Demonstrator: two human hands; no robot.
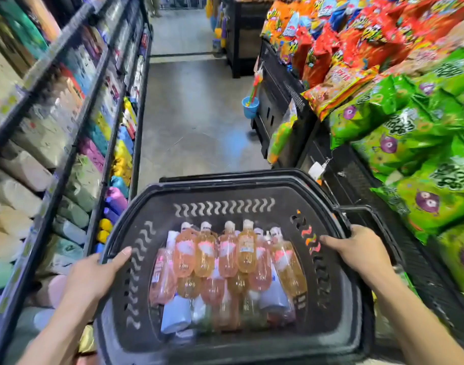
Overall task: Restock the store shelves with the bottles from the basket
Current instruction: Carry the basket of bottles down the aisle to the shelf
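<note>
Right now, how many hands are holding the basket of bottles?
2. The left hand grips the basket at its left rim, and the right hand grips its right rim. Neither is hidden.

bottles [227, 255] in basket [223, 192], shelves [67, 106] left, snack bags [410, 101] right

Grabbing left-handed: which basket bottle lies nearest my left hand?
The pale pink bottle at the row's left end; the orange ones lie further right.

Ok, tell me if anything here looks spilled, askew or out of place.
Nothing stands out. The bottles lie piled on their sides in the basket, no spill showing; left hand and right hand grip its rim. Shelves are too blurred to judge.
</note>
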